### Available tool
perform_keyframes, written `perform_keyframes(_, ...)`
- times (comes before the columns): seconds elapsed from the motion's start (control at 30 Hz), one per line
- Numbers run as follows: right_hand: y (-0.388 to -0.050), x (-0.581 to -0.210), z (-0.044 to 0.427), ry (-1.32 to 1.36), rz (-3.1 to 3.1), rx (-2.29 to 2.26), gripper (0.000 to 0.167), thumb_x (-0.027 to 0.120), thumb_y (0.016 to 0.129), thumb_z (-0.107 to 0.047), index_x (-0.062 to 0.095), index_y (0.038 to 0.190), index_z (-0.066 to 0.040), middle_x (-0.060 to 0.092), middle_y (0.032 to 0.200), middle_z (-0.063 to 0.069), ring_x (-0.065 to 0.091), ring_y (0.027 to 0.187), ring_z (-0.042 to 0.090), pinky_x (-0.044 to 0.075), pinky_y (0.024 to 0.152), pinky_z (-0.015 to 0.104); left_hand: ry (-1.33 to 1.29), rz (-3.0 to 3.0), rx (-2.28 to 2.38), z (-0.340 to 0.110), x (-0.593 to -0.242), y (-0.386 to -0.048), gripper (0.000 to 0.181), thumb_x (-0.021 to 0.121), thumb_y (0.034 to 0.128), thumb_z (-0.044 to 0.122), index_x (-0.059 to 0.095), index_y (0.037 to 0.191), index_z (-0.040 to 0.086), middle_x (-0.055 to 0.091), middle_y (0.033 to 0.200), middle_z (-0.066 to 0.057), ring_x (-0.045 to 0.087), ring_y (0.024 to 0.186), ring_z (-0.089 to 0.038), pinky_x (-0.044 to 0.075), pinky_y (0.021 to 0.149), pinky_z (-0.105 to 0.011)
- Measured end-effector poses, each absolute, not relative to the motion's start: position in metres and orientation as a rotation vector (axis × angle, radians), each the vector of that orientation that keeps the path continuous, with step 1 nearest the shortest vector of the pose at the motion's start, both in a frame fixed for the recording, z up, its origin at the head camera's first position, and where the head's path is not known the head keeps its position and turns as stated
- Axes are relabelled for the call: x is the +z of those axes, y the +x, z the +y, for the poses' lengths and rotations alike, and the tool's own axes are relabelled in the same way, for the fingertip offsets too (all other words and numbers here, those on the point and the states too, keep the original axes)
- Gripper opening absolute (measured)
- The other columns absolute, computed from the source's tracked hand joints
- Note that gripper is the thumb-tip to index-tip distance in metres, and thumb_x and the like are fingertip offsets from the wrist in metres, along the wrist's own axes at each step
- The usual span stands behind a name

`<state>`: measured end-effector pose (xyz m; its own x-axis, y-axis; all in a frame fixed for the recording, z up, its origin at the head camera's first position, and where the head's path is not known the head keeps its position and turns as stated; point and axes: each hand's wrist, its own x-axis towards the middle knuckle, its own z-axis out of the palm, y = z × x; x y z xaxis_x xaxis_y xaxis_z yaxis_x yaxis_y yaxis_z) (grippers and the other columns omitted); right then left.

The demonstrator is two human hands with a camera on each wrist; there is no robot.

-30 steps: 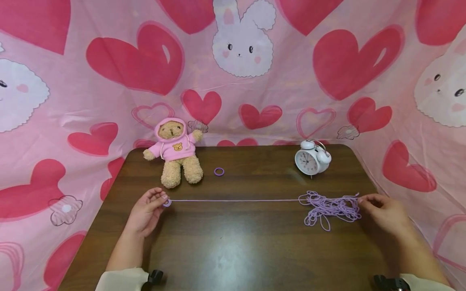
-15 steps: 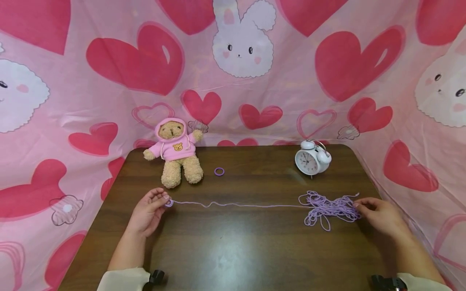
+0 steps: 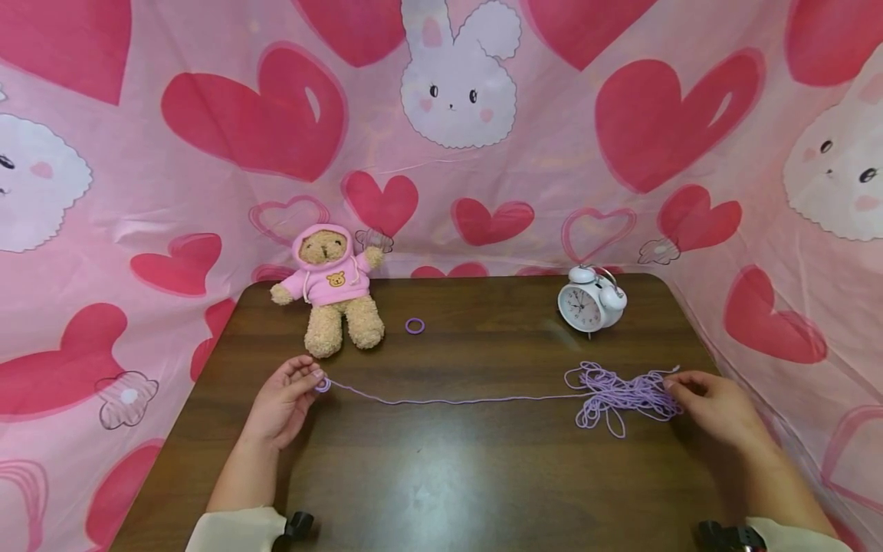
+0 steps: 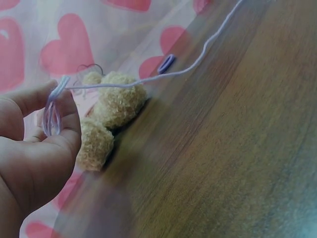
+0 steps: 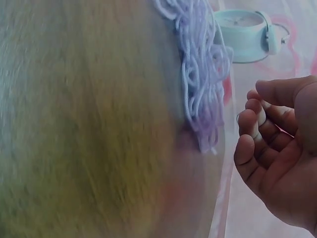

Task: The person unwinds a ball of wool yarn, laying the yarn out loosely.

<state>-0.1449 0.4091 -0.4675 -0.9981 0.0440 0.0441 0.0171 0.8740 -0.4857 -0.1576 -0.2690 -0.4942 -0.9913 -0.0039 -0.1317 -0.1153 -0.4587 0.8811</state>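
In the head view my left hand [image 3: 283, 402] pinches a small looped coil of lilac yarn [image 4: 53, 111] between thumb and fingers. From that coil one strand [image 3: 455, 402] runs slackly across the table to a loose tangle of the same yarn [image 3: 628, 395] on the right. My right hand [image 3: 720, 406] is at the right end of the tangle. The right wrist view shows its fingers loosely bent, with the thumb near the index finger and no yarn seen between them; the tangle [image 5: 200, 69] lies apart from the fingertips there.
A teddy bear [image 3: 334, 287] in a pink hoodie is behind my left hand. Beside it lies a purple ring [image 3: 415, 326]. A white alarm clock [image 3: 591, 299] stands at the back right of the brown table [image 3: 428, 475]. Pink heart-patterned cloth [image 3: 428, 180] surrounds the tabletop.
The strand was taut and straight; now it sags toward the table's front. My left hand has shifted slightly right, and my right hand has moved left over the tangle's end.
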Motion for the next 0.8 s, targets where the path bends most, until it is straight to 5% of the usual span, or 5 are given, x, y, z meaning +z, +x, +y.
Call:
perform_keyframes(0.4, -0.153, -0.46, 0.375, -0.023, -2.944, 0.832, 0.032, 0.067, 0.101, -0.036, 0.077, 0.111, -0.007, 0.077, 0.104, 0.014, 0.067, 0.093, 0.026, 0.047, 0.068, 0.026, -0.183, 1.616, 2.596, -0.264, -0.492, -0.16, 0.02, 0.056, 0.1016, -0.009, 0.053, 0.116, 0.006, 0.066, 0.098, 0.001, 0.067, 0.087, -0.01, 0.055, 0.078, -0.022)
perform_keyframes(0.8, -0.167, -0.458, 0.334, 0.058, -2.896, 0.937, 0.025, 0.068, 0.101, -0.032, 0.078, 0.109, -0.011, 0.077, 0.101, 0.007, 0.064, 0.088, 0.017, 0.047, 0.071, 0.027, -0.118, 1.615, 2.585, -0.25, -0.488, -0.166, 0.021, 0.056, 0.1011, -0.009, 0.05, 0.118, 0.002, 0.065, 0.098, 0.001, 0.066, 0.087, -0.01, 0.054, 0.078, -0.021)
